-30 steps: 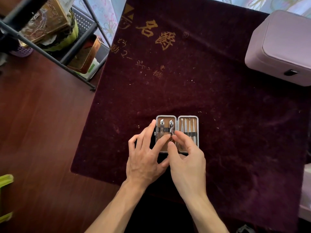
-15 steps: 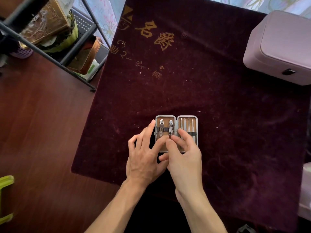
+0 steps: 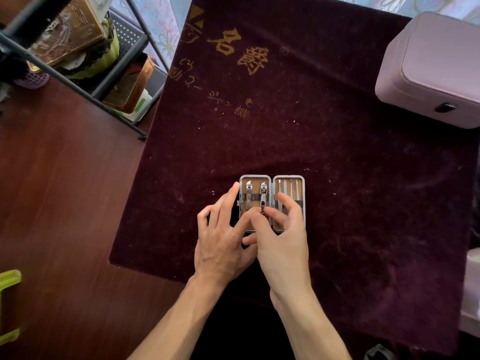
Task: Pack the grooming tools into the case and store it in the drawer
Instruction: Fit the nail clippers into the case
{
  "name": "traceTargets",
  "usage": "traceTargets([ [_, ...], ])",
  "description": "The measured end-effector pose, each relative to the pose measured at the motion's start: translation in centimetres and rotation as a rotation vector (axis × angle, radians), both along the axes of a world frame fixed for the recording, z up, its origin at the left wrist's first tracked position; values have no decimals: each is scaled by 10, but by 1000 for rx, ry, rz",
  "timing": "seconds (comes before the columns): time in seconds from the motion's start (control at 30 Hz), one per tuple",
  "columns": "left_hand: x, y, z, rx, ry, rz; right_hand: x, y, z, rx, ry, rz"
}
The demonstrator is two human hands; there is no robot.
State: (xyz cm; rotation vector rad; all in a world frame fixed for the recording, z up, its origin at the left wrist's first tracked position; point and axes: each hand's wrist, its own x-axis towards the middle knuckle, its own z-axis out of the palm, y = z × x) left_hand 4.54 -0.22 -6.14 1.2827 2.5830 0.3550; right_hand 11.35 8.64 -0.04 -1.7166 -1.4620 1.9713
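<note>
A small metal-rimmed grooming case (image 3: 288,176) lies open flat on a dark purple velvet cloth (image 3: 337,152). Its left half holds two nail clippers under a strap, the left clipper (image 3: 248,193) and the right clipper (image 3: 263,193). The right half holds several slim tools (image 3: 291,188). My left hand (image 3: 220,242) lies at the case's left edge with straight fingers, its index finger pressing on the lower left half. My right hand (image 3: 283,245) covers the lower middle of the case and pinches the lower end of the right clipper between thumb and index finger.
A closed pale pink box (image 3: 436,68) with a dark clasp stands at the back right on the cloth. A black metal rack (image 3: 78,61) with tins stands at the back left on the wooden table (image 3: 52,203). A green object (image 3: 7,302) shows at the left edge.
My right hand's fingers have slid down the right clipper and closed on its lower end. My left hand has stayed at the case's left edge.
</note>
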Motion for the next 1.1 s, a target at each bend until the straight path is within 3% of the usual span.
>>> traceTargets([
  [1.1, 2, -1, -4, 41, 70, 9, -1, -4, -2, -1, 63, -25],
])
